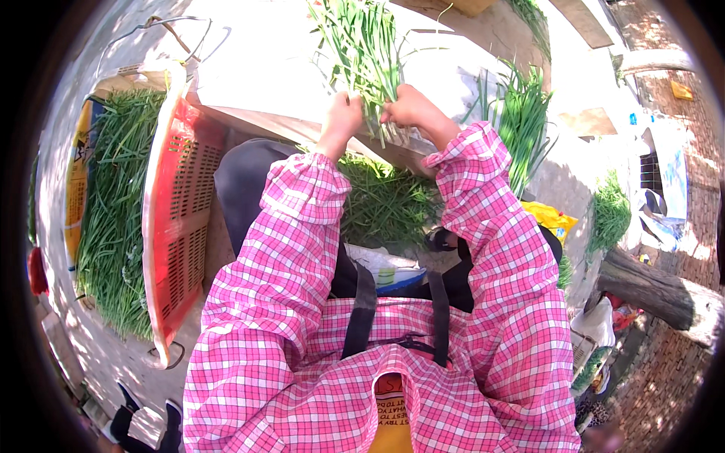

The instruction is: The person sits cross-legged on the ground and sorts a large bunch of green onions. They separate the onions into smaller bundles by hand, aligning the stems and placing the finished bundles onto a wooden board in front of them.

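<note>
Both hands are at the near edge of a bright white tabletop [255, 68]. My left hand [342, 120] is closed around the lower left side of a bunch of green chives [365, 48]. On the bunch's right side, my right hand [416, 110] pinches the stems between thumb and fingers. The leaves fan away from me over the tabletop, and pale stem ends hang below my hands. Another bundle of chives [521, 113] lies to the right of my right hand. Below, a loose heap of chives [391, 204] lies on the ground between my legs.
On my left stands a red plastic crate [184, 187], with a large pile of chives [116, 221] and a yellow sack [76, 187] beyond it. A yellow plastic bag [549, 218], a wooden log [651, 289] and more greens [610, 209] are at right. Another person's legs [170, 424] show at lower left.
</note>
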`<state>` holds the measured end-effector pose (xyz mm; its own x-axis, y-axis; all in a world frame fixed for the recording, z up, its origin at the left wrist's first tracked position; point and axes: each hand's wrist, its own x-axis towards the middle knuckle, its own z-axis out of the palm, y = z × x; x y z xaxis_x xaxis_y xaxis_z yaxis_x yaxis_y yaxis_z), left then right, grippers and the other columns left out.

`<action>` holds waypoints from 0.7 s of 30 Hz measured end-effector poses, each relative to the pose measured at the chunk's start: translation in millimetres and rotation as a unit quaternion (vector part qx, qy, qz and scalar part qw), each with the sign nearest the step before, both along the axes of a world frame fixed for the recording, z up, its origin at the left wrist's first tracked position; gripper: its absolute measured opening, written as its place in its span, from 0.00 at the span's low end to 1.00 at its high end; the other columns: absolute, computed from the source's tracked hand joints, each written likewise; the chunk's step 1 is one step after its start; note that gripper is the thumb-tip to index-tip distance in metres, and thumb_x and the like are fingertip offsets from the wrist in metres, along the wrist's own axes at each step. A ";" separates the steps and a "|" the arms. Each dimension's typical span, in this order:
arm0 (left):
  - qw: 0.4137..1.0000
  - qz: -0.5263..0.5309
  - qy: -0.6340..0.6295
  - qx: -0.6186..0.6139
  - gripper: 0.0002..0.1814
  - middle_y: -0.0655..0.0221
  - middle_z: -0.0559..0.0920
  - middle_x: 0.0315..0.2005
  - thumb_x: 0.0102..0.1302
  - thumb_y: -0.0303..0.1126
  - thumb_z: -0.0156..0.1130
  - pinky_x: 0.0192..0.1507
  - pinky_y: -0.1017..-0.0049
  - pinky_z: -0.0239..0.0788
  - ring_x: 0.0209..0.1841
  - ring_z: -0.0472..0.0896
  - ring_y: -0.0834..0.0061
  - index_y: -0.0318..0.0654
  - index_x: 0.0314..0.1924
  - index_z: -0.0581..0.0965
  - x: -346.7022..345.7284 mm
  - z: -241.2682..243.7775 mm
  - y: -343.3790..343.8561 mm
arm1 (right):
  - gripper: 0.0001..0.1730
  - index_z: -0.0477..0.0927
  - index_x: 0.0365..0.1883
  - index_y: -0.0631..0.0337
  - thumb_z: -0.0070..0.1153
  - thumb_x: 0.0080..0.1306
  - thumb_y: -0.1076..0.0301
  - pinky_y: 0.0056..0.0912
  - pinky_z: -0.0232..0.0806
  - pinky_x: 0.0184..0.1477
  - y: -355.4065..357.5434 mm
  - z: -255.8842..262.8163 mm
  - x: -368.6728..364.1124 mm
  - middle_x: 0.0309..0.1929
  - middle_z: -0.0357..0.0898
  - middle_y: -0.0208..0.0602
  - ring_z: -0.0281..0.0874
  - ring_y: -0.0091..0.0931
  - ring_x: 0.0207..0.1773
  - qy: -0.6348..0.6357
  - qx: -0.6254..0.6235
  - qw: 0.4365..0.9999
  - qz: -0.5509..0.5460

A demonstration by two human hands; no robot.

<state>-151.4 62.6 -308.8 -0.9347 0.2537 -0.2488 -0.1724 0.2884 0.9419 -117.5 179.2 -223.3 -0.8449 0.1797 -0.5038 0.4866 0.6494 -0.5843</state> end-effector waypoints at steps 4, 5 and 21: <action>0.996 -0.004 -0.011 -0.084 0.14 0.66 0.70 0.13 0.58 0.37 0.44 0.22 0.76 0.59 0.17 0.67 0.77 0.31 0.26 0.68 0.8 -0.5 -4.0 | 0.11 0.67 0.21 0.67 0.41 0.60 0.69 0.17 0.53 0.19 24.3 14.7 3.4 0.22 0.70 0.37 0.55 0.17 0.16 -0.003 -0.227 0.964 -0.140; 0.991 -0.014 0.010 -0.131 0.13 0.66 0.70 0.13 0.58 0.36 0.44 0.22 0.76 0.59 0.17 0.67 0.77 0.32 0.26 0.68 3.4 5.7 -5.3 | 0.11 0.67 0.20 0.67 0.42 0.60 0.69 0.17 0.52 0.19 28.9 21.2 4.2 0.21 0.69 0.36 0.55 0.17 0.16 -0.013 -0.229 0.963 -0.144; 0.963 -0.055 0.103 -0.242 0.16 0.51 0.73 0.26 0.54 0.38 0.49 0.38 0.64 0.61 0.32 0.72 0.55 0.29 0.35 0.66 31.9 44.5 -0.4 | 0.28 0.68 0.33 0.77 0.55 0.40 0.60 0.35 0.64 0.40 24.7 -44.5 14.5 0.32 0.72 0.53 0.71 0.41 0.37 0.030 0.182 0.982 -0.050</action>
<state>-119.5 62.2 -264.3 -0.9511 0.2543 -0.1754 0.0594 0.7077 0.7040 -103.1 203.9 -267.8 -0.8404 0.4218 -0.3402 0.5297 0.7718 -0.3517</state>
